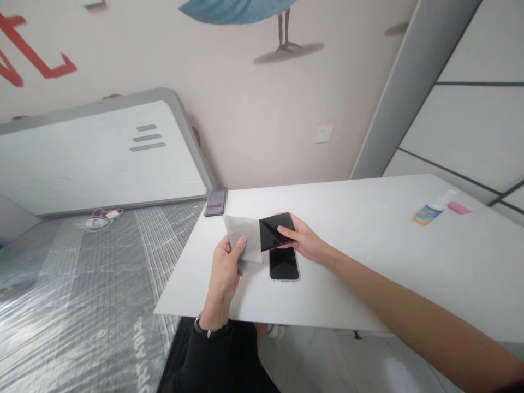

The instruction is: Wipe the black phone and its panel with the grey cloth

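Observation:
My left hand (pixel 227 262) is closed on a pale grey, flat square piece like a sleeve or cloth (pixel 249 234), thumb pressed on its face. My right hand (pixel 305 237) grips a glossy black flat panel (pixel 272 234), with the thumb on top. The panel's left edge meets the pale piece; whether it sits inside or behind it I cannot tell. Just below the panel, a smartphone (pixel 284 266) with a dark screen lies face up on the white table (pixel 347 295), its upper end hidden by the panel and my right hand.
At the table's far left corner lies a blurred dark object (pixel 215 202). A bottle with a yellow and blue label (pixel 428 214) and a pink block (pixel 459 207) are on the right. A plastic-wrapped mattress (pixel 102 284) adjoins the left side, with cables (pixel 102 218) on it.

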The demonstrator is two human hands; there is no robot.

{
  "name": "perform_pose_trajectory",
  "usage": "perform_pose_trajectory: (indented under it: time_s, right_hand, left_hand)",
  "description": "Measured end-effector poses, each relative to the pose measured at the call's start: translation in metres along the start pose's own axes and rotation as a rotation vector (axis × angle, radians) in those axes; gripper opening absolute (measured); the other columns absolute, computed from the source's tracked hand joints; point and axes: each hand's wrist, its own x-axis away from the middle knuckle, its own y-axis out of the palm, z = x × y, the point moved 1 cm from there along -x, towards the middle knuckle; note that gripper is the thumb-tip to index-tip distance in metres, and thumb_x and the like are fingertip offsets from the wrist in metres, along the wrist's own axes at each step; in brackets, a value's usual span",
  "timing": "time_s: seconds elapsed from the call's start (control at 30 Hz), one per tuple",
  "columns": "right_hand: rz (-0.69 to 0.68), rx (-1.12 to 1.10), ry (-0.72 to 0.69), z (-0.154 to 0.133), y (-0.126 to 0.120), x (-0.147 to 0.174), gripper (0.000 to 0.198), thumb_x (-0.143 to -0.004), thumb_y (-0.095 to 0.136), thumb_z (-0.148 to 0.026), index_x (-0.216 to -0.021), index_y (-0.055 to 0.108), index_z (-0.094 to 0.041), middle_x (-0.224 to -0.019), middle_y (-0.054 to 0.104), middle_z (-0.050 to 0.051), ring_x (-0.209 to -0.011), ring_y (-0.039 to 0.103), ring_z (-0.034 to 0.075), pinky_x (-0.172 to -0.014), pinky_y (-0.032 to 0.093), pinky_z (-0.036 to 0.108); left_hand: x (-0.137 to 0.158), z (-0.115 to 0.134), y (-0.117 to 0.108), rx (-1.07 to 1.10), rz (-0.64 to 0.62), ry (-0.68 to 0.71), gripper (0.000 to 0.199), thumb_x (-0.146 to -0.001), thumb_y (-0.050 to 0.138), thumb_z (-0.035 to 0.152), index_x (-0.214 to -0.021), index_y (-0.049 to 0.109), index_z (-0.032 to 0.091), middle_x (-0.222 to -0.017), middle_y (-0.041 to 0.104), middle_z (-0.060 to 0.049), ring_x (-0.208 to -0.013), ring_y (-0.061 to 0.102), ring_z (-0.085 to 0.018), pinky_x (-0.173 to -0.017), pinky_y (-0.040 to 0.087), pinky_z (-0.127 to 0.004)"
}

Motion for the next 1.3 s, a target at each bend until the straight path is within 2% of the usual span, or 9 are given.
perform_pose_trajectory:
  time_s: [0.13,0.33,0.4,0.57,0.7,0.77,0.87,1.07,1.3]
  right_hand:
    - [0.007,0.059,-0.043,-0.004,-0.001,0.002,0.047,-0.073,0.091,-0.05,-0.105,0.066,-0.026,-0.096,0.068,0.001,-0.083,0.068,0.019,-0.062,0.064,0.029]
    - [-0.012,0.132,-0.113,-0.003,0.001,0.005,0.043,-0.077,0.089,-0.051,-0.106,0.068,-0.026,-0.09,0.063,-0.001,-0.078,0.063,0.017,-0.059,0.06,0.026]
    - [0.017,0.1,-0.117,-0.001,0.0,0.003,0.046,-0.074,0.092,-0.051,-0.104,0.068,-0.025,-0.09,0.066,-0.001,-0.076,0.063,0.016,-0.057,0.059,0.025]
    - [0.139,-0.033,-0.132,0.001,-0.004,-0.004,0.052,-0.065,0.097,-0.051,-0.098,0.069,-0.022,-0.088,0.071,0.001,-0.075,0.068,0.018,-0.054,0.06,0.026]
    - [0.125,-0.122,-0.107,0.005,-0.001,-0.002,0.05,-0.068,0.096,-0.049,-0.102,0.07,-0.024,-0.098,0.076,0.002,-0.082,0.073,0.021,-0.06,0.065,0.03]
    - [0.041,-0.147,-0.053,0.007,0.003,0.0,0.049,-0.072,0.094,-0.051,-0.106,0.071,-0.024,-0.105,0.078,0.004,-0.089,0.075,0.021,-0.071,0.067,0.033]
    - [-0.092,-0.086,0.026,0.008,0.007,0.004,0.053,-0.074,0.092,-0.055,-0.11,0.072,-0.023,-0.107,0.078,0.005,-0.093,0.074,0.02,-0.079,0.065,0.034]
    - [-0.265,0.352,-0.033,-0.004,0.005,0.006,0.046,-0.077,0.089,-0.057,-0.082,0.068,-0.016,-0.075,0.062,-0.003,-0.07,0.06,0.012,-0.063,0.047,0.023]
    - [-0.252,0.309,-0.025,0.006,0.01,0.01,0.051,-0.079,0.083,-0.063,-0.09,0.064,-0.017,-0.079,0.064,0.0,-0.071,0.065,0.015,-0.062,0.052,0.025]
  left_hand:
    - [-0.001,-0.002,-0.002,-0.078,-0.017,-0.028,0.055,-0.059,0.095,0.053,-0.094,0.077,0.015,-0.084,0.082,-0.007,-0.074,0.075,-0.024,-0.07,0.059,-0.034]
    - [-0.001,0.0,-0.007,-0.559,0.256,0.145,0.04,-0.074,0.08,0.055,-0.071,0.075,0.015,-0.069,0.076,-0.006,-0.065,0.067,-0.022,-0.056,0.044,-0.027]
    - [-0.001,0.0,-0.007,-0.618,0.27,0.216,0.041,-0.08,0.072,0.055,-0.065,0.07,0.017,-0.063,0.071,-0.003,-0.063,0.064,-0.02,-0.056,0.041,-0.027]
    - [-0.003,-0.013,-0.003,-0.491,0.145,0.236,0.036,-0.082,0.071,0.052,-0.073,0.068,0.018,-0.068,0.069,-0.001,-0.064,0.06,-0.017,-0.061,0.046,-0.027]
    - [-0.002,-0.025,0.002,-0.243,0.114,0.242,0.038,-0.079,0.08,0.049,-0.098,0.071,0.017,-0.09,0.076,-0.004,-0.08,0.069,-0.02,-0.074,0.054,-0.029]
    - [0.0,-0.024,0.002,-0.18,0.145,0.31,0.042,-0.08,0.081,0.049,-0.107,0.072,0.018,-0.1,0.079,-0.006,-0.091,0.072,-0.021,-0.082,0.055,-0.03]
    - [0.005,-0.013,-0.002,-0.21,0.262,0.394,0.043,-0.079,0.083,0.049,-0.106,0.076,0.017,-0.101,0.081,-0.006,-0.094,0.073,-0.023,-0.086,0.054,-0.03]
    - [0.009,0.009,-0.008,-0.315,0.49,0.452,0.033,-0.073,0.085,0.047,-0.085,0.078,0.016,-0.079,0.078,-0.002,-0.077,0.069,-0.021,-0.068,0.051,-0.027]
    - [0.011,0.002,0.005,-0.055,0.481,0.476,0.044,-0.077,0.085,0.055,-0.097,0.076,0.018,-0.091,0.078,-0.003,-0.081,0.071,-0.018,-0.075,0.055,-0.028]
